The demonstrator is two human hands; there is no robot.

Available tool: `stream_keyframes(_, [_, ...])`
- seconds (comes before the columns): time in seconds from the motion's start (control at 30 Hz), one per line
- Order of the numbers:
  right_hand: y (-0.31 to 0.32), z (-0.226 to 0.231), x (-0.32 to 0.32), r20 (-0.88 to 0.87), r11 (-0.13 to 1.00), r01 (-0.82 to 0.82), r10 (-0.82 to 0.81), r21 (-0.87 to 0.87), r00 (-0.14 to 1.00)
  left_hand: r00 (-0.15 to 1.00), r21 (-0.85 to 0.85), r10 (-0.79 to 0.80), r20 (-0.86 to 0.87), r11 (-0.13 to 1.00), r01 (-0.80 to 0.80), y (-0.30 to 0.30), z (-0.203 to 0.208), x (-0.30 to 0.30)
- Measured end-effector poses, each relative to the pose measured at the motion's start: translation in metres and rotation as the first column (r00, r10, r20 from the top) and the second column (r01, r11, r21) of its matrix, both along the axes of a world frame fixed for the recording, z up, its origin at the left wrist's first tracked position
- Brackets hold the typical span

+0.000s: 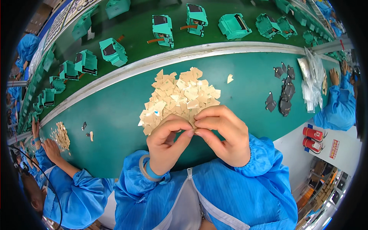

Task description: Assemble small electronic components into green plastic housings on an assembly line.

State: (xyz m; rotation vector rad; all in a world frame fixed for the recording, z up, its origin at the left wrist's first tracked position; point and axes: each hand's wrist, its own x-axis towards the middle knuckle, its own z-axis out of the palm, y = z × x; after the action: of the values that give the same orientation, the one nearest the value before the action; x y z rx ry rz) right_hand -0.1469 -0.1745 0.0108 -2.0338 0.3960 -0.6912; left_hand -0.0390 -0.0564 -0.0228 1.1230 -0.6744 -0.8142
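A heap of small cream-coloured flat pieces (180,92) lies on the green bench in front of me. My left hand (168,140) and my right hand (224,134) meet at the near edge of this heap, fingertips pinched together. Between them is what looks like one of the small cream pieces, mostly covered by the fingers. A band circles my left wrist. One loose cream piece (230,78) lies apart, to the right of the heap.
Behind a pale metal rail (191,50), green plastic housings (163,30) stand on a dark green belt. Black parts (286,90) and clear plastic bags (312,80) lie to the right. Co-workers in blue sleeves (339,103) work at both sides; another cream pile (61,136) sits far left.
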Motion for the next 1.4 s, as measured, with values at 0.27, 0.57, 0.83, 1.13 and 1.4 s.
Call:
stream_keyframes(0.27, [-0.014,0.001,-0.003,-0.064,0.996,-0.081,0.083,0.032,0.995,0.931,0.106,0.029,0.365,0.992,-0.072,-0.004,0.009,0.006])
stream_keyframes(0.57, [-0.016,-0.001,-0.005,-0.101,0.994,-0.081,0.089,0.074,0.991,0.937,0.165,0.004,0.350,0.984,-0.066,-0.005,0.005,0.002])
stream_keyframes(0.83, [-0.014,-0.005,-0.005,-0.081,0.979,-0.034,0.051,0.203,0.995,0.964,0.172,0.006,0.267,0.984,-0.053,-0.010,0.000,-0.001])
stream_keyframes(1.13, [-0.023,-0.018,-0.005,-0.059,0.909,-0.050,0.082,0.414,0.995,0.992,0.087,0.003,-0.128,0.996,0.008,-0.015,-0.007,-0.006])
stream_keyframes(1.4, [-0.040,-0.034,-0.013,-0.315,0.994,0.055,-0.082,-0.094,0.946,0.889,0.067,0.079,-0.452,0.996,-0.055,-0.016,-0.011,-0.007])
